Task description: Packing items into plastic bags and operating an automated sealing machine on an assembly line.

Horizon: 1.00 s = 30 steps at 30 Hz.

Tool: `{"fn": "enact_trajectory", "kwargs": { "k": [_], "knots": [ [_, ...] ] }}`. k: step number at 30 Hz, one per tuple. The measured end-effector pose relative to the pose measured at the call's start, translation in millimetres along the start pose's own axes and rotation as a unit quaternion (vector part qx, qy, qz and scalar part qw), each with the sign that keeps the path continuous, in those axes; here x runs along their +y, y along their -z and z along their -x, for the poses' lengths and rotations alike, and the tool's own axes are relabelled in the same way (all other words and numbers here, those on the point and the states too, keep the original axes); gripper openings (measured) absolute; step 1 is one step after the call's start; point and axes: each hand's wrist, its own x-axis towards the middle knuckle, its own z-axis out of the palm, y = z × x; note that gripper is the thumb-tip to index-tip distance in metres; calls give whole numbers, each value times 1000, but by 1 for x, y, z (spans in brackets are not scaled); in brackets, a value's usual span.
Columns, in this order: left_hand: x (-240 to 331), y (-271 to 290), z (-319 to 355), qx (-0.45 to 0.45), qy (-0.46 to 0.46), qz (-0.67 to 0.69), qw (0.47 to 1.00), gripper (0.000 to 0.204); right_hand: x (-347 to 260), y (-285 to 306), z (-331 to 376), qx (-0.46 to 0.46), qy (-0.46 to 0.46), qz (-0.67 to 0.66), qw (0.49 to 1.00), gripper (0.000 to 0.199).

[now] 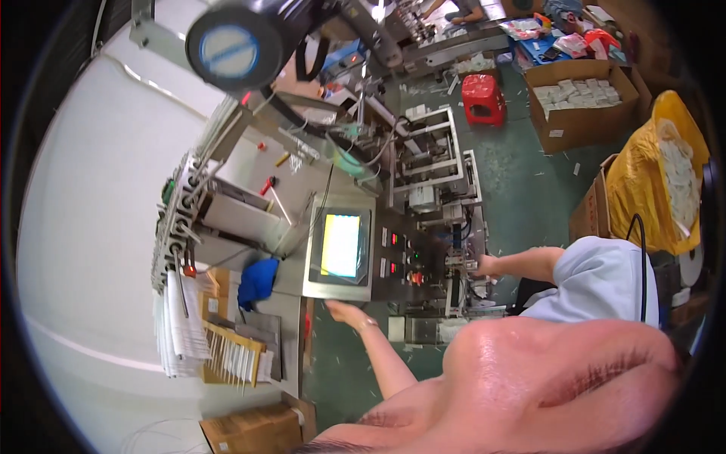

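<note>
My left hand (345, 312) is just below the lower edge of the control panel (340, 290), its fingers small in view but looking stretched out, with nothing seen in them. The panel has a lit yellow and white screen (341, 246). My right arm reaches in from the right, and my right hand (485, 265) is at the side of a metal machine (457, 261) made of rails and brackets. Its fingers are partly hidden by the machine parts, so any grip cannot be made out. Lit buttons (394, 239) sit between the screen and that machine.
A red stool (482, 100) and a carton with white packets (581, 94) stand on the green floor beyond. To the right is a yellow sack (639, 189). Blue cloth (258, 283) and a rack of white sheets (178, 318) are at the left. A round black machine part (233, 51) hangs overhead.
</note>
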Motion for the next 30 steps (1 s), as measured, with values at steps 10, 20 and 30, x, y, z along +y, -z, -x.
{"fn": "enact_trajectory", "kwargs": {
  "k": [10, 20, 30],
  "knots": [
    [-96, -113, -38, -174, 48, 92, 979, 50, 183, 113, 75, 203, -235, -129, 942, 32],
    [-184, -125, 76, -203, 330, 220, 895, 55, 212, 114, 149, 72, -173, 99, 977, 26],
    [-361, 56, 211, 176, 491, 162, 837, 64, 98, 66, -38, -86, 121, 447, 882, 22]
  ]
}}
